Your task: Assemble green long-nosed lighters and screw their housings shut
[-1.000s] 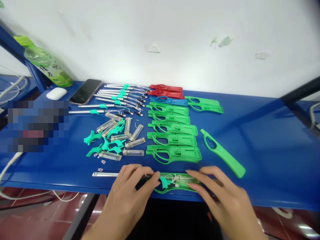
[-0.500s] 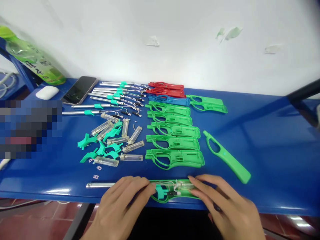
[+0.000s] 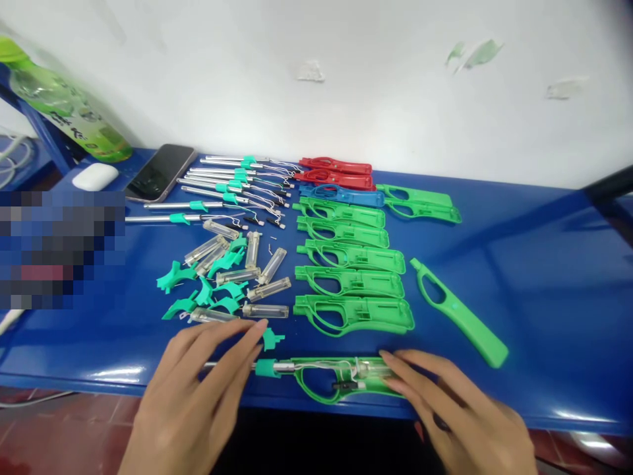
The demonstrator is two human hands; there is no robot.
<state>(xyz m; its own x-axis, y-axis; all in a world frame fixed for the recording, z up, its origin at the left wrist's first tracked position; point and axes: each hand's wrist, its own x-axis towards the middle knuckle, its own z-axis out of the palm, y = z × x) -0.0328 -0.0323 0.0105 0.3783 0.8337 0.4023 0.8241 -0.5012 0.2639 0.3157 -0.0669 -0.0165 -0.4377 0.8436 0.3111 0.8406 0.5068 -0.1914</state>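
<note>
Left hand (image 3: pixel 192 379) is now pinching a teal curved plastic trigger (image 3: pixel 273 339), out of the open green plastic shell (image 3: pixel 376 384) where it was sitting earlier. Shell is lying along the worktop's (image 3: pixel 544 316) front edge, between the hands; right hand (image 3: pixel 457 396) is touching its clear plastic tank (image 3: pixel 368 367), grip unclear. Column behind is comprising two red shells (image 3: pixel 349 181), one blue shell (image 3: pixel 359 194), five green shells (image 3: pixel 363 313).

Left hand (image 3: pixel 198 373) pinching teal trigger (image 3: pixel 271 339) just beyond metal rod (image 3: pixel 285 367); right hand (image 3: pixel 459 402) gripping end of green shell (image 3: pixel 376 384), clear tank (image 3: pixel 368 367) inside; more green shell halves (image 3: pixel 376 315) lined up beyond
</note>
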